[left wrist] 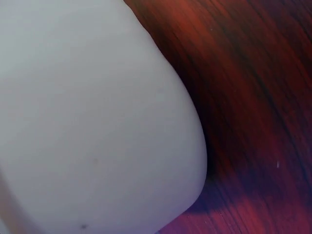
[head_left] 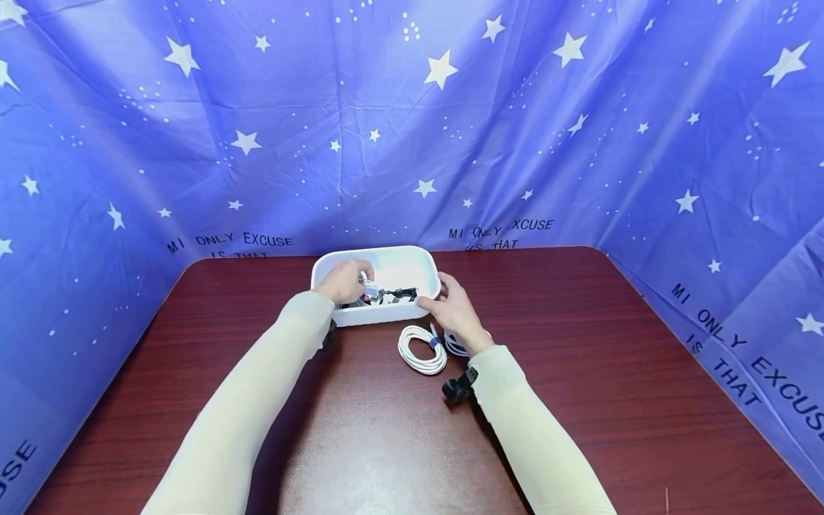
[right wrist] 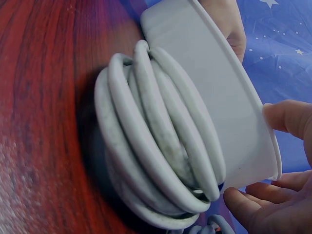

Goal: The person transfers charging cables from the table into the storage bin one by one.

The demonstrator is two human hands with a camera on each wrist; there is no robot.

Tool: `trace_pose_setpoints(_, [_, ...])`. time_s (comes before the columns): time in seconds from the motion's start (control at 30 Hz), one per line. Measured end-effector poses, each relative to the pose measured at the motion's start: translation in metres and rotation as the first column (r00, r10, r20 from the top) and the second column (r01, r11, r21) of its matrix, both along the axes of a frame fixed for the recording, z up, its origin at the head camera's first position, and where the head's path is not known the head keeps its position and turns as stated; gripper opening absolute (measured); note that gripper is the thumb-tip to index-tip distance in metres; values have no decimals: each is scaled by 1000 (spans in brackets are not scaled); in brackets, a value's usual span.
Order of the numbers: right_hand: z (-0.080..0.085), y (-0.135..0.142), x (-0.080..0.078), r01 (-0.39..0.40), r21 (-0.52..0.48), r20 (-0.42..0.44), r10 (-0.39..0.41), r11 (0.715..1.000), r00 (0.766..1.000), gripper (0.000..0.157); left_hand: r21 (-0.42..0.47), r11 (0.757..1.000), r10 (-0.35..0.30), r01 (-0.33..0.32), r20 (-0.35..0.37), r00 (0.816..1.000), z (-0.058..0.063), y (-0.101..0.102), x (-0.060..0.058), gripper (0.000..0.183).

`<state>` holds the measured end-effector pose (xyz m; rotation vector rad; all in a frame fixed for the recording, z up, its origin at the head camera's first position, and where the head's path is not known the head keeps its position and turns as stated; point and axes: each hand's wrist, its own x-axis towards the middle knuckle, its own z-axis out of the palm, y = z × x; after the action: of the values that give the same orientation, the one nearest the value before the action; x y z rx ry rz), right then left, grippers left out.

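A white plastic bin (head_left: 370, 315) stands at the far side of the table, holding white cable (head_left: 371, 292) and a black cable (head_left: 405, 293). My left hand (head_left: 344, 282) reaches over its left end, bent fingers down at the white cable; I cannot tell whether they pinch it. At the other end my right hand (head_left: 455, 309) grips the bin, thumb on the rim and fingers around the outside. A coiled white cable (head_left: 412, 350) with a dark blue tie lies in front. A second white coil (head_left: 455, 345) is partly hidden by my right hand.
The dark red wood-grain table (head_left: 386, 443) reaches back to a blue curtain (head_left: 360, 143) with white stars, which hangs at the back and both sides. A black wrist camera (head_left: 458, 386) sits under my right cuff. In the left wrist view, the bin's outer wall (left wrist: 97, 117) fills much of the picture.
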<state>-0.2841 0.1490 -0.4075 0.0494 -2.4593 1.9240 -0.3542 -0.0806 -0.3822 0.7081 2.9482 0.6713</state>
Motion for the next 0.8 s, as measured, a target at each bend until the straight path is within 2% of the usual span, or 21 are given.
trace_pose_setpoints(0.4, [-1, 1, 0, 1, 5, 1, -1, 1000, 1000, 75, 35, 999, -12, 12, 4, 1000, -2, -1, 0, 31])
trace_pose_setpoints(0.8, [0, 1, 1, -3, 5, 8, 3, 1000, 1000, 76, 73, 997, 24, -24, 6, 1000, -4, -5, 2, 34])
